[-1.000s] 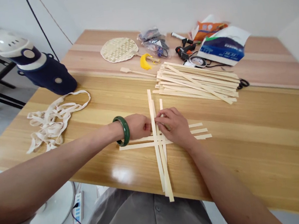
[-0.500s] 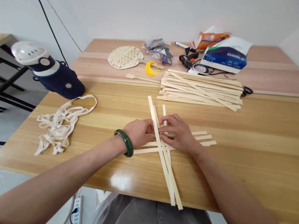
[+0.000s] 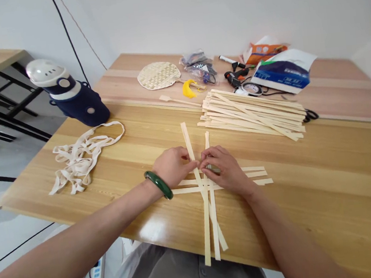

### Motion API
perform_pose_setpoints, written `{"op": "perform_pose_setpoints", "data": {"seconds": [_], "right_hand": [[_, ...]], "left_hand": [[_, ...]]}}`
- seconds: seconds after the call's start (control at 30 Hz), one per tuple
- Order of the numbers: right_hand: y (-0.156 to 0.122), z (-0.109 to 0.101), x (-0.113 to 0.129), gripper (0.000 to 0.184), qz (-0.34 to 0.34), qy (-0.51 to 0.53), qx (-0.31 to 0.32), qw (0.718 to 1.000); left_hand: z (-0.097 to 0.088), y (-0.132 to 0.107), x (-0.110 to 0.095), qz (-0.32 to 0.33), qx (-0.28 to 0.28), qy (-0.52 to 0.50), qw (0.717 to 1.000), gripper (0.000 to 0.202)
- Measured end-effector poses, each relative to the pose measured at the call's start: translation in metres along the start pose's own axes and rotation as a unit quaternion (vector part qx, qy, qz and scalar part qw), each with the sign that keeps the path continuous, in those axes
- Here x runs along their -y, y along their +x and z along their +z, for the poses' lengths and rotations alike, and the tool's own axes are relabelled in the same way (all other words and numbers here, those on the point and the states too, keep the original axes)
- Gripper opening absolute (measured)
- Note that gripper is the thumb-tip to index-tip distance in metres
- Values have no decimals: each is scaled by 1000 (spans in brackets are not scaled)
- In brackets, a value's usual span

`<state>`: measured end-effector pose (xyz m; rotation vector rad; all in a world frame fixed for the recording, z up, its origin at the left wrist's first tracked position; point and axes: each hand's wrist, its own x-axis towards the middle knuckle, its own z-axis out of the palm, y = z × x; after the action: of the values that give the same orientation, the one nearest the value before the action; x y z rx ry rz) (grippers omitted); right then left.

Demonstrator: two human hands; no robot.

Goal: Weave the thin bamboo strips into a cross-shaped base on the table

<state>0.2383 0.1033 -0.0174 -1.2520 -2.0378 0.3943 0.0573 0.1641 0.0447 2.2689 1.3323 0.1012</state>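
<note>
Several thin bamboo strips (image 3: 211, 216) lie crossed on the wooden table (image 3: 327, 176), some running toward me and some sideways. My left hand (image 3: 172, 166), with a green bangle (image 3: 159, 185) on its wrist, pinches one long upright strip (image 3: 186, 141) where it crosses the others. My right hand (image 3: 224, 169) is closed on the strips right beside it, fingertips almost touching the left hand's. The sideways strips (image 3: 255, 175) stick out from under my right hand.
A stack of loose bamboo strips (image 3: 252, 112) lies behind my hands. A tangle of white tape (image 3: 82, 155) and a navy and white device (image 3: 73, 98) sit at the left. At the back are a woven fan (image 3: 158, 75), plastic bags, tools and a blue packet (image 3: 282, 74).
The long strips have been shifted: their near ends fanned out and one now slants leftward at the top. Both hands stayed at the crossing, and the camera view moved slightly left and down.
</note>
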Motion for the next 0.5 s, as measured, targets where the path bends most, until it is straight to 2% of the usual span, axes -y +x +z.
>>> {"op": "perform_pose_setpoints", "data": {"seconds": [0.07,0.23,0.5], "right_hand": [[0,0,-1,13,5,2,2,1000],[0,0,0,13,15,7,9,1000],[0,0,2,9,18,16,19,1000]], "left_hand": [[4,0,3,6,-17,24,1000,19],[9,0,9,68,-28,59,996,13],[16,2,18,149,-36,52,987,12]]}}
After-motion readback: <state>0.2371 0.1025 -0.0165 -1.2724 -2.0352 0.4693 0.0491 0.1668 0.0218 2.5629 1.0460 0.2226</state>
